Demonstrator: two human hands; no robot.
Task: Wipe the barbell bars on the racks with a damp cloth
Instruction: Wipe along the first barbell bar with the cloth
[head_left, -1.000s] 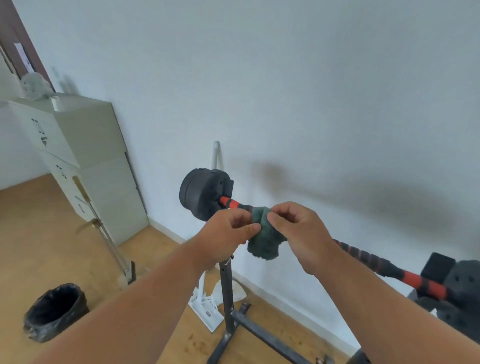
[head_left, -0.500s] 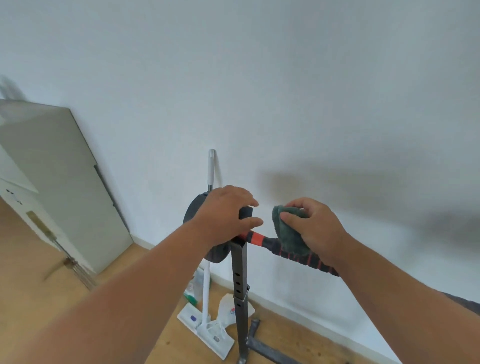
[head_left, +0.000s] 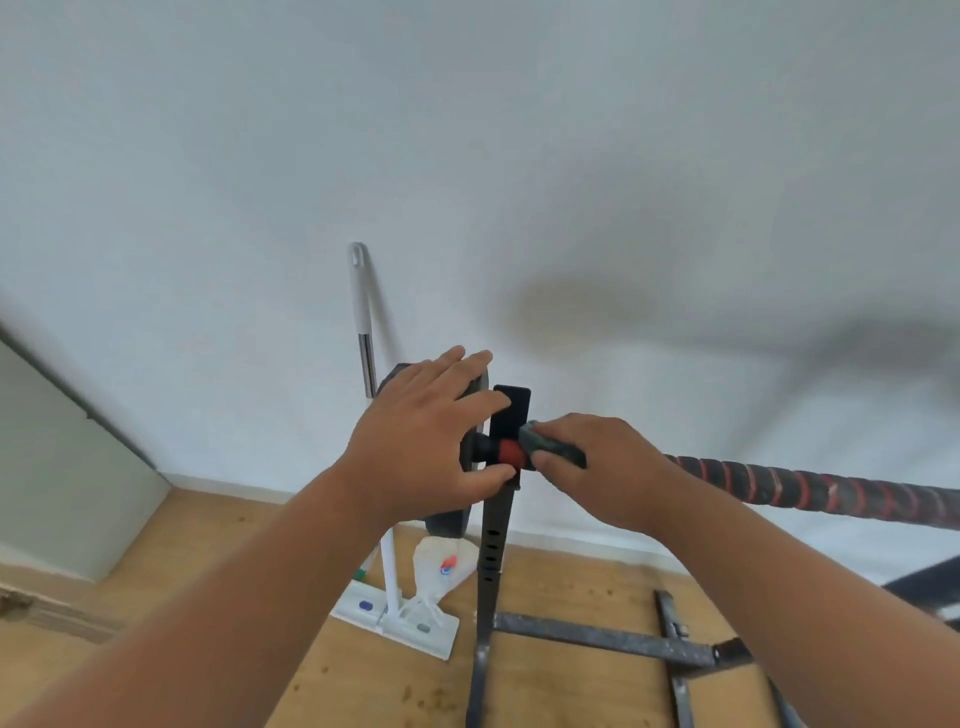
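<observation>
Barbell bar (head_left: 810, 486) is lying across the rack upright (head_left: 493, 525), running off to the right edge, wrapped in black and red spiral grip tape; its near end is passing the black cradle at the top of the upright, with a red collar section showing just left of the cloth. Damp cloth (head_left: 553, 451), dark green, is sitting bunched around the bar just right of the cradle. Right hand (head_left: 605, 470) is wrapping it, fingers and thumb curling round cloth and bar together. Left hand (head_left: 434, 441) is resting flat on the weight plate (head_left: 447, 519), fingers straight and slightly spread, thumb touching near the red collar; it is bracing, not gripping. Handling judgement: bar is looking stiff and heavy, loaded with a plate, so it is likely staying put under wiping pressure though it may roll in the cradle, hence the steadying hand. Taped ridges are probably dragging on the cloth; cloth is soft, light, and conforming, best taken as a wrap around the shaft. Counts: one bar visible, one plate, one cloth, one upright in clear view with floor crossbars, two hands. Also one white mop (head_left: 363, 364) leaning against the wall, one small plastic bag (head_left: 439, 566) on the wooden floor.
</observation>
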